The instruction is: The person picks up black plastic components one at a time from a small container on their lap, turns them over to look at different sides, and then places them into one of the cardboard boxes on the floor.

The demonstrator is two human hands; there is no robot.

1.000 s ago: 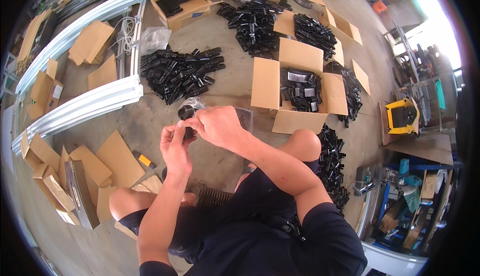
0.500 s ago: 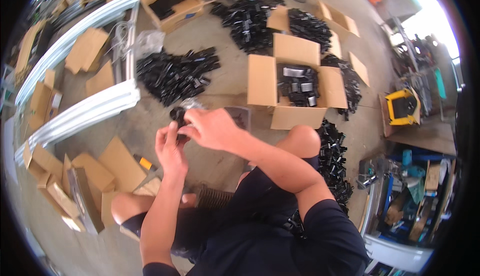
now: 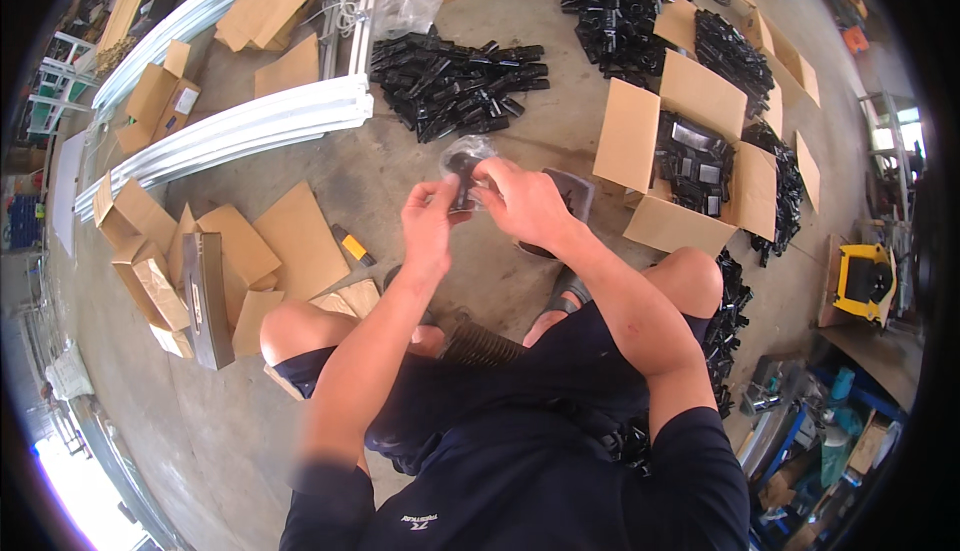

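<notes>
Between my hands is a small black part, partly hidden by my fingers. My left hand is closed on its lower end, thumb and fingers pinching. My right hand has its fingers closed at the part's right side, its fingertips partly hidden. Just beyond them a crumpled clear plastic bag lies on the floor. Farther out is a loose heap of black parts. To the right stands an open cardboard box holding several black pieces with pale labels.
More black heaps lie at the far right and beside my right knee. White metal profiles and cut cardboard are on the left. A yellow-and-black tool lies by the cardboard. A coiled spring sits between my feet.
The view has swung, so the surroundings sit farther right in the picture. Both hands are still together at the black part. More of the plastic bag shows beyond it.
</notes>
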